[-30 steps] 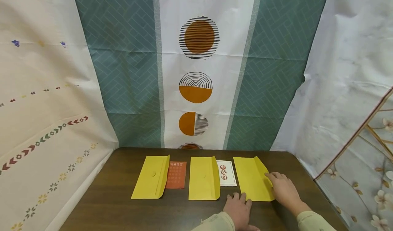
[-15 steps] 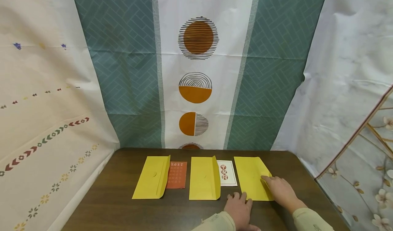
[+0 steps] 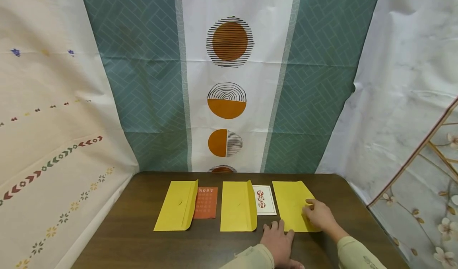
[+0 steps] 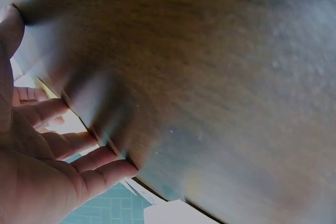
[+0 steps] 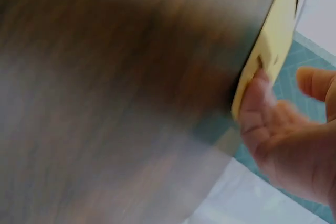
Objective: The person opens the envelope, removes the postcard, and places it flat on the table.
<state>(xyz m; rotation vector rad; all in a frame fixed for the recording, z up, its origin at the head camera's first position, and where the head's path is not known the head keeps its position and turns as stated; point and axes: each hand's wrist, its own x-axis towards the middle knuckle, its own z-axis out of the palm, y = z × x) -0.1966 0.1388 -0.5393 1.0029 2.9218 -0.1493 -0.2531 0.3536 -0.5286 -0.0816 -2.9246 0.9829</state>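
My right hand (image 3: pixel 319 216) is over the right side of the rightmost yellow envelope (image 3: pixel 288 207), near its flap edge. In the right wrist view my right fingers (image 5: pixel 257 93) touch the yellow envelope (image 5: pixel 273 35) beside a small slit, while the thumb (image 5: pixel 315 82) stands apart from it. My left hand (image 3: pixel 277 241) rests on the table with spread fingers, the fingertips at this envelope's lower left corner. In the left wrist view the left fingers (image 4: pixel 113 174) press down on the dark wooden surface (image 4: pixel 210 77).
A middle yellow envelope (image 3: pixel 234 207) and a left one (image 3: pixel 175 205) lie in the same row. Between them is a red card (image 3: pixel 205 203). A white card (image 3: pixel 265 200) with red print lies between the middle and right envelopes. Patterned cloths (image 3: pixel 146 82) hang around the table.
My right hand has slid left from the right envelope's outer edge onto its surface, and its raised flap edge now looks flatter. My left hand has stayed in place.
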